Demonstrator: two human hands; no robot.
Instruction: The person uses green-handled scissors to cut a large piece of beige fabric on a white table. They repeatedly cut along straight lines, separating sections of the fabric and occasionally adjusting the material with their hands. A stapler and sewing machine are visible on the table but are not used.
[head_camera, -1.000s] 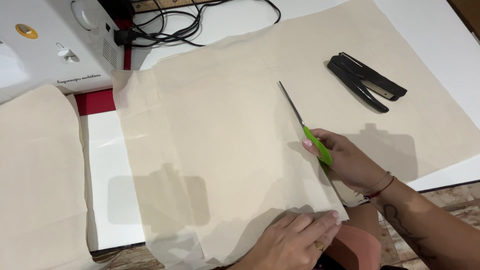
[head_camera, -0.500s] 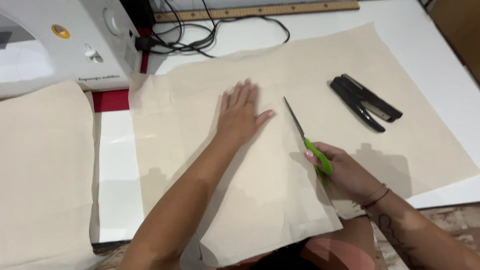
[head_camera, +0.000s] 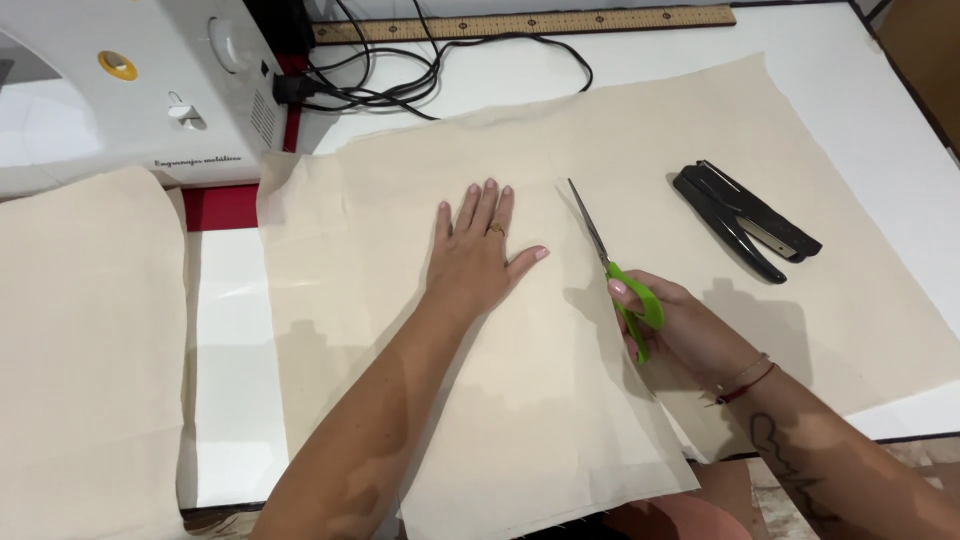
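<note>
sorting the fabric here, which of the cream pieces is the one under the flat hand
The large cream piece in the middle, where the left hand lies flat. The other cream piece lies apart at the far left, untouched.

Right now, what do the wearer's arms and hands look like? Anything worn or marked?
Both arms are bare, no sleeves or gloves. The left hand wears a ring on one finger. The right hand has light-painted nails, thin bracelets at the wrist, one red, and a dark line tattoo along the forearm. No watch shows.
</note>
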